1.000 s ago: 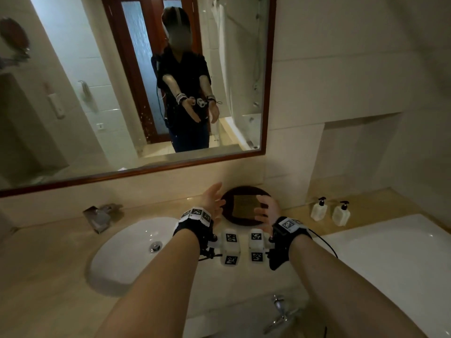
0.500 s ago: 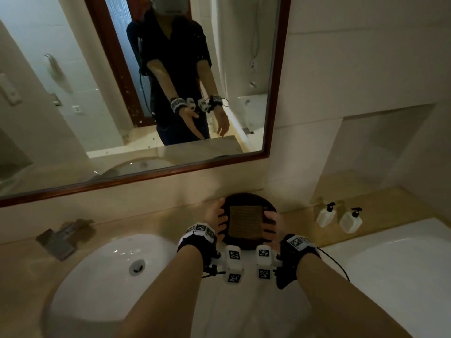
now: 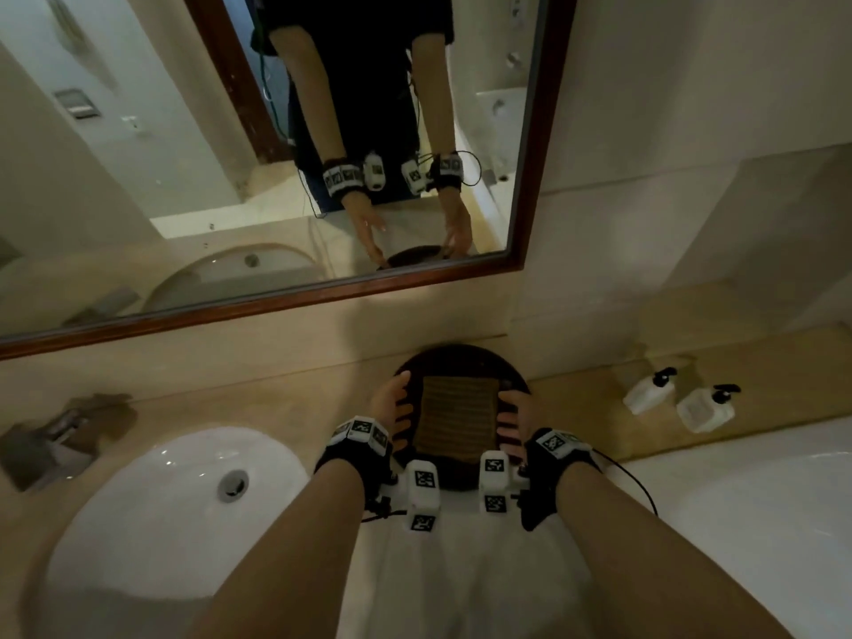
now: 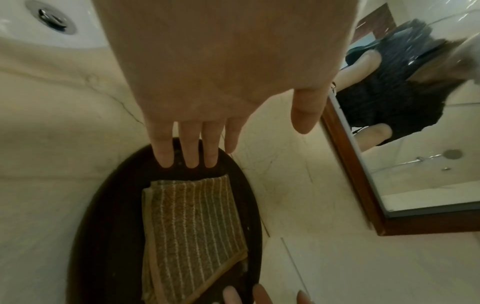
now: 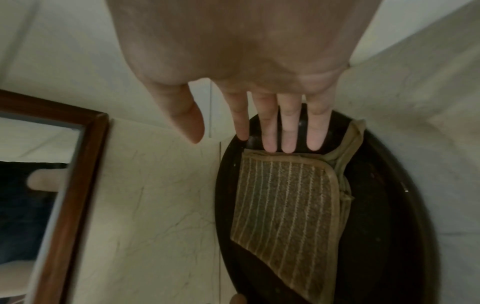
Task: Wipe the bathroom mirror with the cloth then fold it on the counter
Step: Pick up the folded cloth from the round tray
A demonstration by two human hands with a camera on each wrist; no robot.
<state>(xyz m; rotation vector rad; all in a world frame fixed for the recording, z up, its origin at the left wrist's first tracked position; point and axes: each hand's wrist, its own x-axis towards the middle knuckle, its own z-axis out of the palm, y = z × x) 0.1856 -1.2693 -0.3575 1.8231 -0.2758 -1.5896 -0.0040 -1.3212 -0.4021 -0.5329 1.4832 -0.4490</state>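
Note:
A folded tan cloth (image 3: 459,410) with pale stripes lies on a dark round tray (image 3: 461,357) on the counter, below the wood-framed mirror (image 3: 184,177). My left hand (image 3: 397,404) hangs open at the cloth's left side, fingers straight. In the left wrist view its fingertips (image 4: 188,160) are over the tray (image 4: 103,226), just short of the cloth (image 4: 194,222). My right hand (image 3: 511,415) is open at the cloth's right side. In the right wrist view its fingertips (image 5: 288,144) reach the hemmed edge of the cloth (image 5: 285,203). Neither hand holds anything.
A white sink basin (image 3: 175,509) with a metal faucet (image 3: 50,435) lies left of the tray. Two white pump bottles (image 3: 650,392) (image 3: 707,408) stand on the ledge to the right. A white bathtub (image 3: 760,500) fills the right side. The tiled wall rises behind the tray.
Both hands have gone forward and down, from in front of the tray to either side of the cloth. The head view has tipped down and come closer.

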